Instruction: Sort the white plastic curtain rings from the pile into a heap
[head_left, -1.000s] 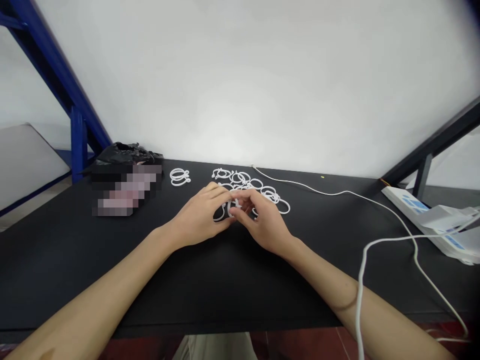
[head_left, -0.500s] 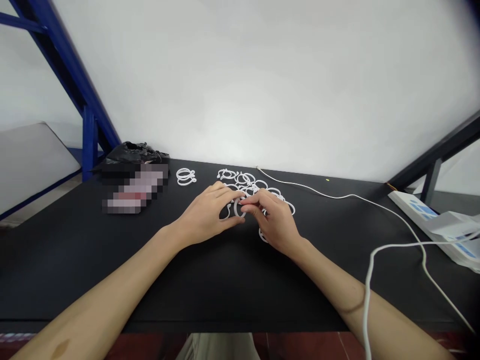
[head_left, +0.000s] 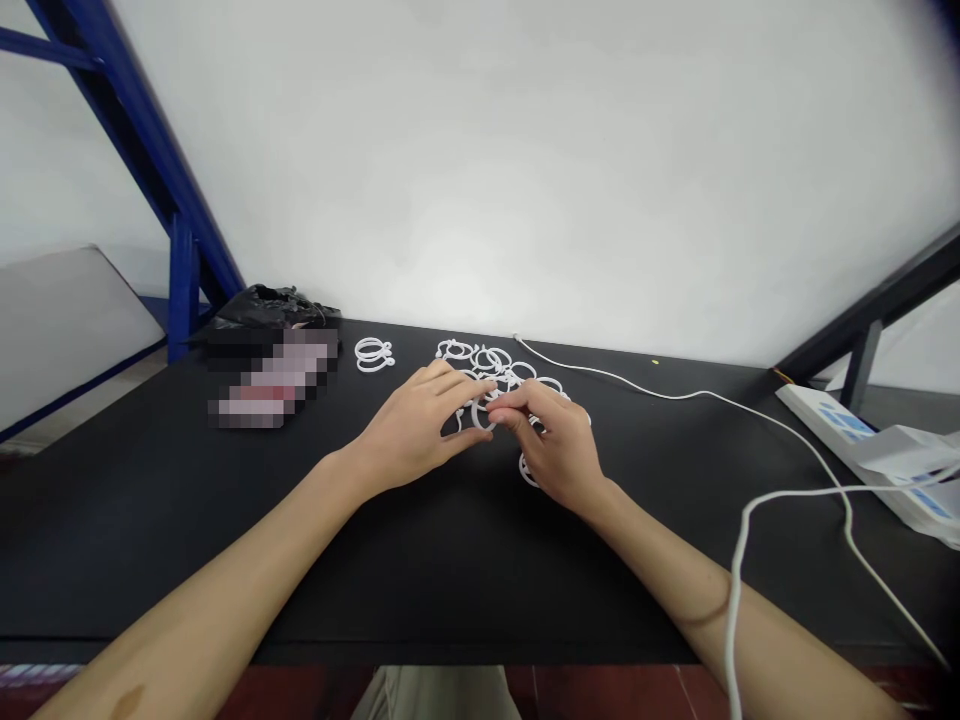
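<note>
Between my two hands is a white plastic curtain ring (head_left: 482, 416), partly covered by my fingers. My left hand (head_left: 424, 425) spans it from the left, fingertips at its top edge and thumb at its bottom edge. My right hand (head_left: 555, 435) pinches its right side between thumb and index finger. Just behind the hands lies a loose pile of similar white rings (head_left: 491, 358), several with small eyelets. One more ring (head_left: 527, 470) shows partly from under my right hand. Apart to the left, a small group of rings (head_left: 373, 354) lies stacked with eyelets towards the right.
The black table (head_left: 480, 570) meets a white wall. At the back left are a black plastic bag (head_left: 270, 305) and a blurred pinkish item (head_left: 274, 380). A white cable (head_left: 637, 378) crosses the right side, near a white-and-blue box (head_left: 847, 420). A blue metal frame (head_left: 180, 280) stands left.
Both hands stay in nearly the same place around the ring. The fingers of my right hand have shifted slightly, and the whole view has moved a little.
</note>
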